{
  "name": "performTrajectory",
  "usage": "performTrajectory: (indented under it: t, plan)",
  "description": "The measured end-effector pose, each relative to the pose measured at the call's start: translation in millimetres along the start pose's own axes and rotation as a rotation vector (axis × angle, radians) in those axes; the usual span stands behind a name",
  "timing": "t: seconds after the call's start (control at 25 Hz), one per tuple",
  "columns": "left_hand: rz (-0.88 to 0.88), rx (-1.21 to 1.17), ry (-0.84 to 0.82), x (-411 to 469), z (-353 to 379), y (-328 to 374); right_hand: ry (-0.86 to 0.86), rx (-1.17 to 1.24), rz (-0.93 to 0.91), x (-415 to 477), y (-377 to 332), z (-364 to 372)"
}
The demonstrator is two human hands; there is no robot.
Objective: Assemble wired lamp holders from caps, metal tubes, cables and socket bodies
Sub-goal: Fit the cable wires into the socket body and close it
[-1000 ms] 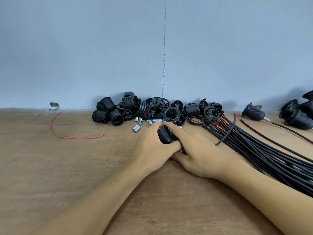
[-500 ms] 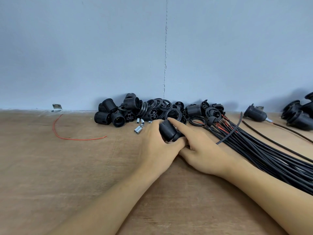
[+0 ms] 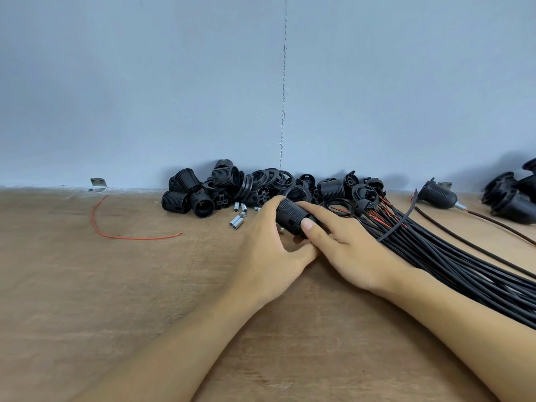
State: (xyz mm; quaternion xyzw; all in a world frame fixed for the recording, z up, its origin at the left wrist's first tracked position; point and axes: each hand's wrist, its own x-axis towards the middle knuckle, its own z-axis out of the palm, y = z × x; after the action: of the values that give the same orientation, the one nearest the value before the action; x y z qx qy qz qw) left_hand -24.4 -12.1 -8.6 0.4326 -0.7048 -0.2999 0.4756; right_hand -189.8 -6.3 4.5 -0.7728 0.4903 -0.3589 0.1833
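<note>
A black ribbed socket body (image 3: 290, 216) is held just above the wooden table (image 3: 87, 285), gripped from both sides. My left hand (image 3: 269, 250) wraps its left end and underside. My right hand (image 3: 345, 250) pinches its right end, index finger lying along the top and thumb on the near side. A cable at its right end is hidden by my fingers. Behind lies a pile of black socket bodies and caps (image 3: 261, 187), with short metal tubes (image 3: 237, 220) in front of it. A thick bundle of black cables (image 3: 452, 256) fans out to the right.
A loose red wire (image 3: 116, 235) curves on the table at left. Assembled lamp holders (image 3: 438, 195) with a trailing cable lie at the back right, more black holders (image 3: 513, 198) at the far right edge. The blue wall (image 3: 261, 82) closes off the back.
Both hands have lifted the socket body slightly and shifted it away from me, toward the pile. My right fingers have slid along it, the thumb now showing on the near side.
</note>
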Motion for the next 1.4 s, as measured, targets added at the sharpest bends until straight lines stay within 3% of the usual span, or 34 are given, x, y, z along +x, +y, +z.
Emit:
performTrajectory:
  t: [0.16, 0.32, 0.6, 0.76, 1.0, 1.4]
  plan:
    - [-0.028, 0.048, 0.057, 0.6, 3.7, -7.8, -0.024, 0.077, -0.005, -2.2, -3.8, 2.1]
    - [0.070, 0.126, 0.072, 0.8, 7.5, -10.9, -0.023, -0.013, 0.036, 1.5, 0.2, 2.5]
    - [0.009, 0.204, -0.135, 3.2, 8.8, -15.7, -0.103, 0.084, 0.073, 4.3, 0.5, 1.5]
    - [0.077, 0.195, -0.053, 3.3, 8.3, -15.7, -0.017, 0.168, 0.109, 7.1, 4.0, -1.9]
    - [0.101, 0.097, 0.009, 2.3, 8.8, -10.5, -0.110, 0.326, 0.183, 11.6, 3.9, -14.5]
    - [0.061, 0.028, 0.058, 5.6, 7.4, -13.3, -0.077, 0.131, 0.121, 8.3, 0.5, -5.6]
